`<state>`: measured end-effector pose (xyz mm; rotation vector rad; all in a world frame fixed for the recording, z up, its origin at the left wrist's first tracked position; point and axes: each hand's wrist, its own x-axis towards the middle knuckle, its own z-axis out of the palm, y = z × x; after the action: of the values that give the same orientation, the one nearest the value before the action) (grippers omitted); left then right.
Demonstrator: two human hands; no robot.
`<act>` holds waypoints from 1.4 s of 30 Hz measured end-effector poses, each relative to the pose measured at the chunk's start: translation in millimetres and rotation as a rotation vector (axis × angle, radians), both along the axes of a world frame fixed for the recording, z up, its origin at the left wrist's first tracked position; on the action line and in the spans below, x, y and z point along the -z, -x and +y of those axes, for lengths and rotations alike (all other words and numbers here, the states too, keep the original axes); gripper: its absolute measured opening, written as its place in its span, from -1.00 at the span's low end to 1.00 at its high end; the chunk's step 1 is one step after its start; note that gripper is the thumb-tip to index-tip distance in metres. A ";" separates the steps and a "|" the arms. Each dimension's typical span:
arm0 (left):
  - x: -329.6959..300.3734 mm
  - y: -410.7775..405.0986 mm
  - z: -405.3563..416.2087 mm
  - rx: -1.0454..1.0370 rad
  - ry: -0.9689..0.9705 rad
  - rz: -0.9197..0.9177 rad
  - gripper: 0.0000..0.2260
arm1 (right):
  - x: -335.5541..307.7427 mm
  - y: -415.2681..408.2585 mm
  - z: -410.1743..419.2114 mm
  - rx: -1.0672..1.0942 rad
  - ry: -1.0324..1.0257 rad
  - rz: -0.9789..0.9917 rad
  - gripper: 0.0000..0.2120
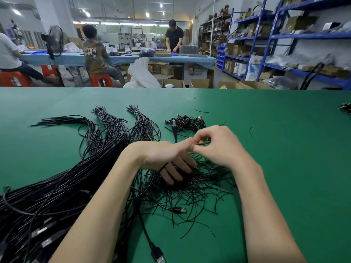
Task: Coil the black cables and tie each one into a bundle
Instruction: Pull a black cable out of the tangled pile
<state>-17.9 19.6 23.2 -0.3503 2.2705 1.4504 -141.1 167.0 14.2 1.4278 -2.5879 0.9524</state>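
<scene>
Hands meet above the green work mat (266, 149): the left hand (167, 156) has a thin black cable (163, 167) looped round its fingers, apparently as a winding form, while the right hand (214, 143) pinches a short black twist tie (204, 143) beside the left thumb, likely to bind the coil. Loose black ties (199, 188) lie beneath; uncoiled black cables (57, 196) lie at left.

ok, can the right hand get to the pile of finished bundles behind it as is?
Probably not yet: the right hand is pinching a tie with the left hand. The path to the finished bundles looks open.
</scene>
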 end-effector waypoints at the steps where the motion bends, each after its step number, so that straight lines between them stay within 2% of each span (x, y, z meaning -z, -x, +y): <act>1: -2.2 -0.3 1.7 -0.031 0.045 0.020 -0.23 | -3.7 -3.0 -1.8 0.023 0.040 0.055 -0.80; 3: -8.0 -0.3 2.9 -0.068 0.090 0.171 -0.30 | -8.8 -10.0 -7.3 0.034 0.176 0.057 -0.88; 6: -10.4 1.1 -1.2 -0.122 0.028 0.398 -0.35 | -10.0 -15.7 -13.7 -0.100 0.418 -0.205 -0.87; 9: -1.4 7.8 -2.9 -0.190 -0.052 0.500 -0.33 | -7.9 -16.9 -13.9 -0.300 0.481 -0.476 -0.89; 11: 3.2 15.2 -2.8 -0.324 -0.189 0.599 -0.41 | -0.5 -12.0 -10.0 -0.410 0.508 -0.683 -0.83; 12: 3.9 18.3 -3.3 -0.389 -0.273 0.655 -0.43 | 4.8 -9.3 -9.2 -0.411 0.488 -0.717 -0.82; 14: 3.7 22.7 -5.5 -0.456 -0.470 0.739 -0.43 | 17.4 -6.9 -9.5 -0.361 0.348 -0.675 -0.83; 16: 1.7 21.7 -6.9 -0.431 -0.637 0.760 -0.40 | 27.8 -7.8 -13.6 -0.346 0.215 -0.703 -0.79; 19: -0.9 12.8 -8.1 -0.291 -0.742 0.700 -0.37 | 35.3 -8.7 -16.5 -0.299 0.079 -0.723 -0.56; 21: -1.4 6.9 -10.9 -0.169 -0.659 0.626 -0.36 | 37.1 -4.8 -13.3 -0.195 0.038 -0.603 -0.36; 23: -0.9 3.5 -12.9 -0.045 -0.547 0.504 -0.37 | 35.9 0.8 -8.2 -0.099 -0.030 -0.413 -0.32; 24: -1.1 2.0 -14.9 0.000 -0.512 0.438 -0.37 | 33.8 2.9 -6.8 -0.080 -0.089 -0.322 -0.40; 26: -1.8 -0.8 -20.1 0.064 -0.470 0.315 -0.37 | 26.7 4.9 -5.3 -0.043 -0.166 -0.155 -0.68; 28: -3.7 -3.3 -23.8 0.097 -0.384 0.182 -0.36 | 16.6 7.5 -2.3 0.011 -0.128 -0.026 -0.88; 31: -2.4 -3.7 -25.6 0.039 -0.133 0.040 -0.31 | 1.5 10.5 4.0 0.099 0.005 0.090 -0.78; 33: -0.7 -1.6 -23.7 0.001 -0.009 0.033 -0.25 | -7.3 7.4 4.8 0.140 0.116 0.129 -0.77; 35: 0.6 2.6 -20.1 -0.055 -0.027 0.107 -0.27 | -14.0 1.8 4.0 0.080 0.182 0.045 -0.82; 37: 1.6 6.0 -17.3 -0.138 -0.119 0.237 -0.36 | -17.0 -5.6 2.1 -0.098 0.222 -0.142 -0.83; 40: 2.4 11.0 -16.1 -0.280 -0.338 0.449 -0.50 | -10.2 -11.1 -2.5 -0.273 0.241 -0.341 -0.72; 42: 2.5 13.4 -15.6 -0.314 -0.495 0.555 -0.53 | 1.2 -11.2 -6.3 -0.356 0.212 -0.547 -0.68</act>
<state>-31.3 4.0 20.8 -0.1610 2.1914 2.4543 -129.9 160.7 13.0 1.8048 -2.4741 1.8324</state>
